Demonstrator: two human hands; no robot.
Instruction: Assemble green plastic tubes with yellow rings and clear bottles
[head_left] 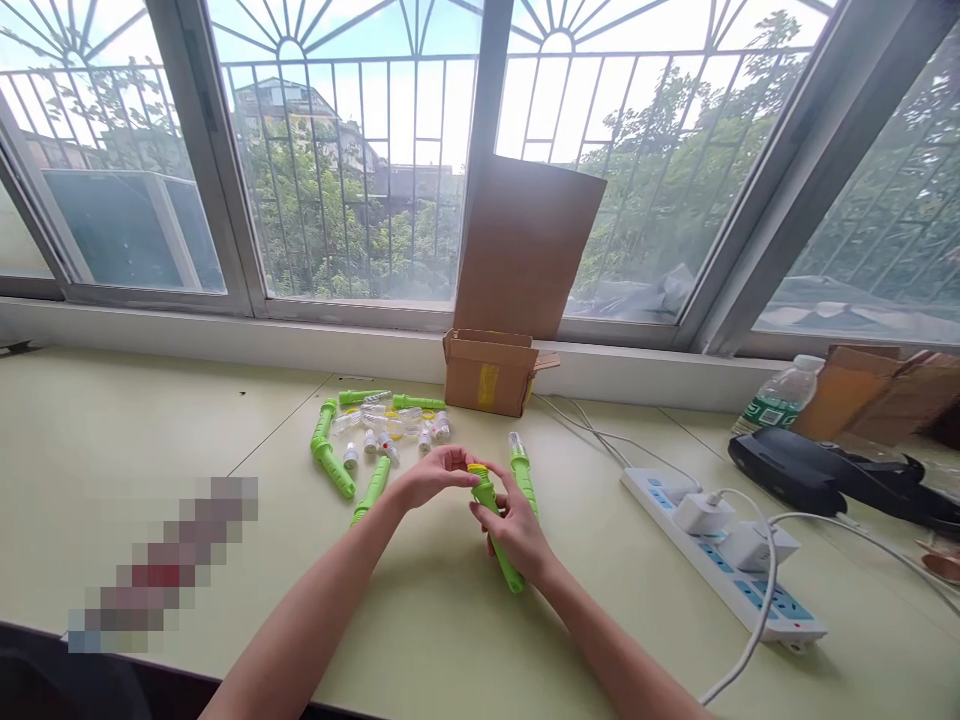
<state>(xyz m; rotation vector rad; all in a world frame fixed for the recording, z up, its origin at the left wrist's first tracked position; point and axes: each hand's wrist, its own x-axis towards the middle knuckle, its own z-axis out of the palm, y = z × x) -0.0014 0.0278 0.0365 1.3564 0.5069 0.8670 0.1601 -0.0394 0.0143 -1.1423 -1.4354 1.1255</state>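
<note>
My right hand (517,530) is wrapped round a green ribbed plastic handle (510,572), which slants with its top leaning left. A yellow ring (477,468) sits at the handle's top end, and the fingers of my left hand (439,478) are closed on it. Just behind my right hand lies another green handle with a clear tip (519,455). Beyond my left forearm are a loose green handle (373,483), several more green handles (330,462), clear plastic pieces (373,418) and white caps (351,456).
A small cardboard box (487,372) with its flap raised stands against the window sill. On the right are a white power strip (720,560) with plugs and cables, a black strapped device (787,470) and a plastic bottle (776,400). A pixelated patch covers something at left.
</note>
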